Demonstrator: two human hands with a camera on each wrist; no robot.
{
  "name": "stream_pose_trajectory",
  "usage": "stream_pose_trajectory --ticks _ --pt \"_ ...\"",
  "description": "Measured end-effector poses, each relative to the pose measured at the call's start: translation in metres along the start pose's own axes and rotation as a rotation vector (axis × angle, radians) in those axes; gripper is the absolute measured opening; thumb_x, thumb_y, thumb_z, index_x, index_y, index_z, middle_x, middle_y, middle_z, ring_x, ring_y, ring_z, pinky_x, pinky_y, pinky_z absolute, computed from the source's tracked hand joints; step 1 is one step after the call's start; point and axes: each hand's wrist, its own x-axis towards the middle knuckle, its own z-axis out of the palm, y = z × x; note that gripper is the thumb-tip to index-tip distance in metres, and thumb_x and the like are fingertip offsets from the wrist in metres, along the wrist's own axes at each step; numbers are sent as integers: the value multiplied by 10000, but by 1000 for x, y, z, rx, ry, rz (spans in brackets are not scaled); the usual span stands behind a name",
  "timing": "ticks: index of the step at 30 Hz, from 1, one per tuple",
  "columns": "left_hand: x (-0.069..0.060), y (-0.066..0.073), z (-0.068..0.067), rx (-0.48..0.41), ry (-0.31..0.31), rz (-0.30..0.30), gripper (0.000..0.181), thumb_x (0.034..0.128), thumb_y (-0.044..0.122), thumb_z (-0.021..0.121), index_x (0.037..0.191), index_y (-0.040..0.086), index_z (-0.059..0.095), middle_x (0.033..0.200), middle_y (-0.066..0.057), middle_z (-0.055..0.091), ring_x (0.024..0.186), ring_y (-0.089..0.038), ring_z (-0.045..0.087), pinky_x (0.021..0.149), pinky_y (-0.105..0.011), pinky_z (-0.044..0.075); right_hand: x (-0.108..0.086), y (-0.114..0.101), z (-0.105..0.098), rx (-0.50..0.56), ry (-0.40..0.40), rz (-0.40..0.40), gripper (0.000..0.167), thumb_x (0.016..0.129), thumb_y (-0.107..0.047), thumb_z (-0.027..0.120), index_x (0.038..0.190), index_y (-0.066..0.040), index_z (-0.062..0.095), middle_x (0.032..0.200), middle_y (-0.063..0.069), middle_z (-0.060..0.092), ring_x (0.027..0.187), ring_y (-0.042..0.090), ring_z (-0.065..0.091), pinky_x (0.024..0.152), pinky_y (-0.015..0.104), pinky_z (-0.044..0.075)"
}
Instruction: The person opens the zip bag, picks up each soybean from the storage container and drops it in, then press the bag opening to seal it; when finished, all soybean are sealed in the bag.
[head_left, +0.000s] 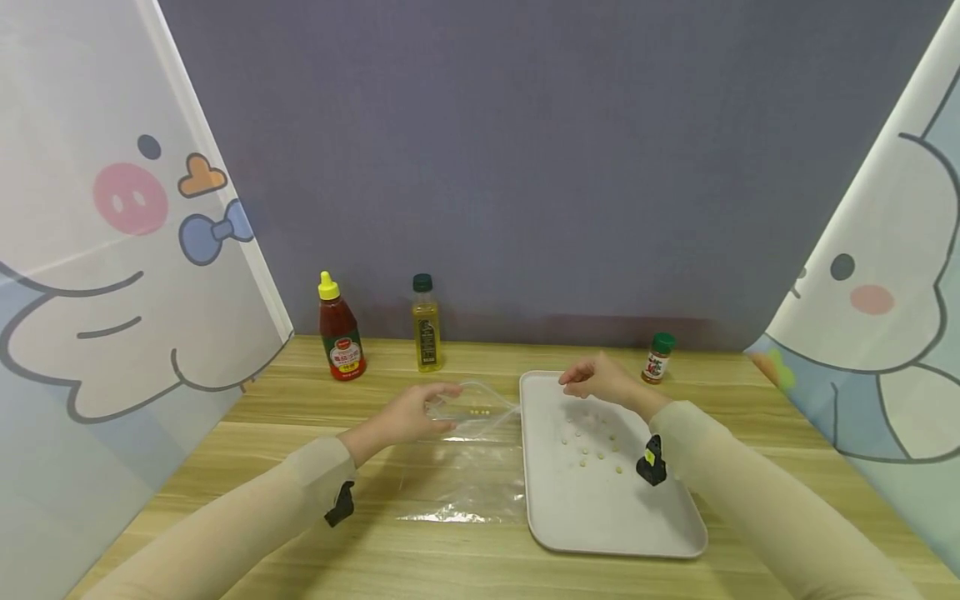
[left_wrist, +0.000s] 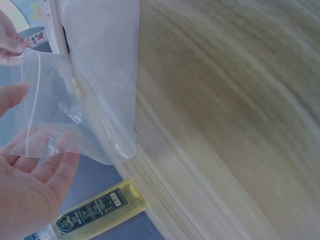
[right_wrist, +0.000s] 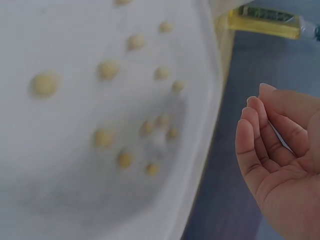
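Observation:
A clear zip bag [head_left: 468, 479] lies on the table with its mouth raised and spread; a few yellowish pieces [head_left: 480, 412] show inside it. My left hand [head_left: 411, 414] holds the bag's mouth, thumb on one side and fingers on the other. Over the far part of a white tray [head_left: 592, 521], my right hand [head_left: 600, 382] has thumb and forefinger tips together. Nothing shows between those tips in the right wrist view. Several small round yellowish pieces, like soybeans [right_wrist: 108, 70], are scattered on the tray.
A red sauce bottle with a yellow cap [head_left: 342, 333] and an oil bottle [head_left: 427, 329] stand at the back left. Behind the tray's right side is a green-capped spice jar [head_left: 657, 360]. A grey panel [head_left: 480, 183] closes off the back, with printed panels at both sides.

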Motion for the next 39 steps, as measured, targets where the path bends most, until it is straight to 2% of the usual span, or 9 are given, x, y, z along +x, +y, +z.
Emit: stream_pose_trajectory --ticks 4,10,15,20,22,24,29,35,39 --pt "0 -1 0 -11 5 -11 582 842 137 742 1380 103 523 1362 -103 576 1236 -384 527 1033 -547 453 -8 12 -4 -33 -7 -2 230 887 -94 674 1065 51 697 999 131 736 824 120 643 766 373 575" --pt "-1 -2 1 -11 12 -7 577 838 147 747 1371 94 532 1351 -100 587 1221 -380 537 1031 -552 452 -15 29 -7 -77 10 2 182 864 -64 689 1012 36 722 1014 162 727 823 101 610 691 246 531" --pt "-1 -2 1 -18 7 0 575 838 149 747 1369 91 533 1352 -103 585 1222 -381 535 1027 -555 453 -18 37 -7 -60 -12 30 164 836 -97 725 974 -9 740 933 97 734 779 101 597 651 236 525" --pt "-2 -3 2 -30 6 -1 566 839 137 744 1364 89 537 1353 -111 583 1220 -388 535 1014 -555 464 -19 43 -9 -57 -64 -44 136 809 -124 756 925 -52 751 845 -6 722 740 52 575 630 202 493" --pt "-2 -3 2 -28 5 2 562 841 131 742 1363 85 537 1352 -116 584 1219 -390 536 1013 -552 466 -17 45 -8 -66 -71 -46 145 797 -108 764 924 -38 749 837 1 719 741 53 570 641 199 485" --pt "-1 -4 2 -21 4 5 560 843 126 739 1363 82 536 1350 -117 585 1220 -390 536 1013 -548 468 -14 45 -6 -73 -67 -14 161 782 -84 773 926 -19 746 834 15 717 744 58 567 654 201 482" --pt "-1 -5 2 -5 8 12 564 843 127 738 1366 78 532 1349 -118 587 1229 -389 532 1028 -554 453 -11 46 -3 -104 -65 9 164 768 -49 782 916 8 737 789 18 699 692 60 544 606 208 465" --pt "-2 -4 2 -3 7 13 568 844 134 739 1368 77 528 1353 -119 583 1241 -399 523 1040 -566 437 -10 48 -2 -124 -76 1 86 798 -65 766 863 -15 743 741 -12 701 631 47 534 569 198 454" --pt "-3 -3 2 -13 3 12 570 844 128 738 1370 73 526 1354 -126 582 1229 -399 531 1028 -559 451 -10 46 -3 -110 -72 14 84 836 -66 728 878 6 726 720 20 681 624 75 539 563 224 459"
